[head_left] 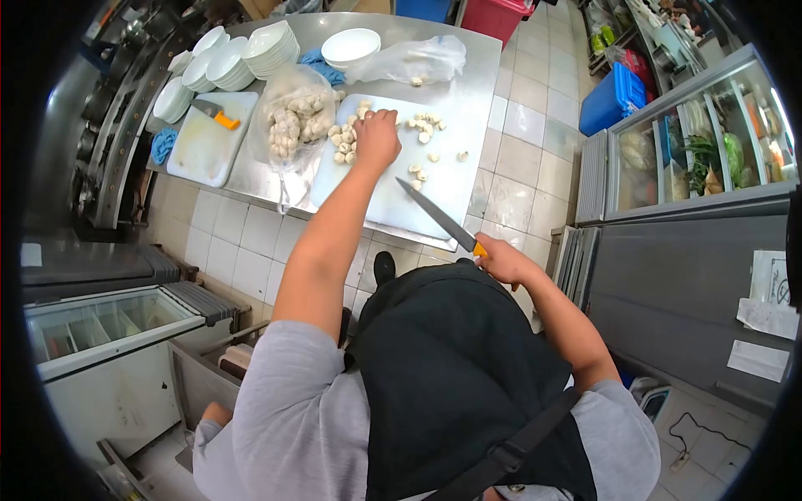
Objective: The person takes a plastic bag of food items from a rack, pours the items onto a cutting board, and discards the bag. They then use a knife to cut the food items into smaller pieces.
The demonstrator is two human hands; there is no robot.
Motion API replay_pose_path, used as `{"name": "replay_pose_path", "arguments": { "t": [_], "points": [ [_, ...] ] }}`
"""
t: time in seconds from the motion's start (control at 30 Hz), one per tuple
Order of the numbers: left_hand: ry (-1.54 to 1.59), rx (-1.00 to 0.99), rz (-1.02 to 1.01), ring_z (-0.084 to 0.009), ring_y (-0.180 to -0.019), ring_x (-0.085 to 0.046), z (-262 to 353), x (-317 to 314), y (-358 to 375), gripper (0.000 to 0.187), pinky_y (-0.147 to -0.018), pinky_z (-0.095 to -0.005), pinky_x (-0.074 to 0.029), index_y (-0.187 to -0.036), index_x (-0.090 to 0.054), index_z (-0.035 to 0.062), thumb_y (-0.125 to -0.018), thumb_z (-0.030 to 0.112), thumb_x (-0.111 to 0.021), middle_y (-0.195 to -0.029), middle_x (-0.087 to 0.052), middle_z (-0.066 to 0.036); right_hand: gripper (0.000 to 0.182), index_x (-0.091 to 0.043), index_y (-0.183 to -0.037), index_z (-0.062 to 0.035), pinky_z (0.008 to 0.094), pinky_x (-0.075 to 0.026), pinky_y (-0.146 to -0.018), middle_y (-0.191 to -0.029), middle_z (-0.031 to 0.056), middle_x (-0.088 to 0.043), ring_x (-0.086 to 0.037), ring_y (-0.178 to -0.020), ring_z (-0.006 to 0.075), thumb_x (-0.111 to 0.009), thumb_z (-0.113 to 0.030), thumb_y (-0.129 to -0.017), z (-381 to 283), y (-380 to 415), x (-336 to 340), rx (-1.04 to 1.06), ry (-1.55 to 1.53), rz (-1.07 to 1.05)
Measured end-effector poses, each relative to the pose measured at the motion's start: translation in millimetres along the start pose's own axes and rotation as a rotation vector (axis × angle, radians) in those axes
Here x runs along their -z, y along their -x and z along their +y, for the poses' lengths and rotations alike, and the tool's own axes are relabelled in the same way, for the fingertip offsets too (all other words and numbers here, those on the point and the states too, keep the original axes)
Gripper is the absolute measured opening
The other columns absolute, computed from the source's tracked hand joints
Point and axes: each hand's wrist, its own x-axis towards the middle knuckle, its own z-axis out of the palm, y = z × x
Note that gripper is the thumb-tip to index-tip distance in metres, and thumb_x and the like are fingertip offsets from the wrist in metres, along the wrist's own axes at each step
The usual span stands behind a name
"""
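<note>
My left hand (380, 140) reaches over the white cutting board (376, 196), its fingers curled down at a pile of white mushrooms (343, 144); it seems to pinch one, though the fingertips are partly hidden. In my right hand (504, 259) is a kitchen knife (439, 214) with a yellow-orange handle. Its blade points up and left over the board's near edge, the tip close to a few mushroom pieces (417, 177). More mushroom pieces (427, 125) lie loose at the board's far right. Left of the board stands a clear plastic bag (292, 117) full of mushrooms.
Another board (196, 150) holds a second orange-handled knife (219, 115). Stacked white bowls (269, 50), a blue cloth (322, 67) and a plastic bag (413, 62) occupy the steel table's back (480, 52). A glass-topped fridge (702, 138) stands right, beside a blue cooler (612, 98).
</note>
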Motion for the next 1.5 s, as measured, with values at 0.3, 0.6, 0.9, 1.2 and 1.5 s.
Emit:
{"name": "replay_pose_path", "arguments": {
  "t": [0.3,0.6,0.9,1.2,1.5],
  "points": [
    [-0.340,-0.218,-0.401,-0.0296,-0.128,-0.064,-16,-18,-35,0.027,-0.107,-0.0538,-0.046,-0.118,-0.076,0.0076,-0.092,0.010,-0.072,-0.120,-0.075,-0.010,0.040,-0.054,-0.135,-0.0024,0.0553,-0.055,-0.096,-0.117,0.0345,-0.074,-0.069,-0.115,0.0544,-0.071,-0.014,-0.100,12,6,-12,-0.025,0.000,-0.038],
    [0.268,0.069,-0.099,-0.0467,-0.107,-0.069,22,28,103,0.038,-0.096,-0.0520,-0.058,-0.120,-0.072,-0.0044,-0.085,0.007,-0.076,-0.112,-0.071,-0.025,0.046,-0.055,-0.141,-0.0029,0.0546,-0.055,-0.101,-0.122,0.0339,-0.073,-0.069,-0.120,0.0532,-0.071,-0.015,-0.100,8,-5,0,-0.021,0.020,0.044],
    [0.394,0.078,-0.069,-0.0404,-0.104,-0.071,38,17,151,0.030,-0.093,-0.0463,-0.059,-0.117,-0.076,-0.0018,-0.089,0.006,-0.081,-0.109,-0.071,-0.019,0.039,-0.053,-0.135,0.0007,0.0584,-0.056,-0.096,-0.114,0.0339,-0.075,-0.071,-0.111,0.0541,-0.068,-0.009,-0.100,-24,-26,8,-0.045,0.199,0.149],
    [0.459,0.041,0.070,-0.0407,-0.098,-0.069,33,12,166,0.016,-0.086,-0.0479,-0.058,-0.107,-0.072,0.0020,-0.092,-0.003,-0.073,-0.103,-0.071,-0.018,0.038,-0.053,-0.130,-0.0016,0.0579,-0.059,-0.089,-0.108,0.0283,-0.076,-0.074,-0.104,0.0492,-0.062,0.001,-0.093,-39,0,10,-0.050,0.482,0.099],
    [0.468,-0.012,0.048,-0.0422,-0.100,-0.067,30,12,162,0.016,-0.091,-0.0495,-0.056,-0.105,-0.069,0.0019,-0.091,-0.006,-0.069,-0.103,-0.070,-0.017,0.044,-0.055,-0.139,-0.0013,0.0558,-0.061,-0.090,-0.114,0.0266,-0.077,-0.076,-0.109,0.0460,-0.061,0.000,-0.096,-96,36,34,-0.115,0.610,0.034]
  ]
}}
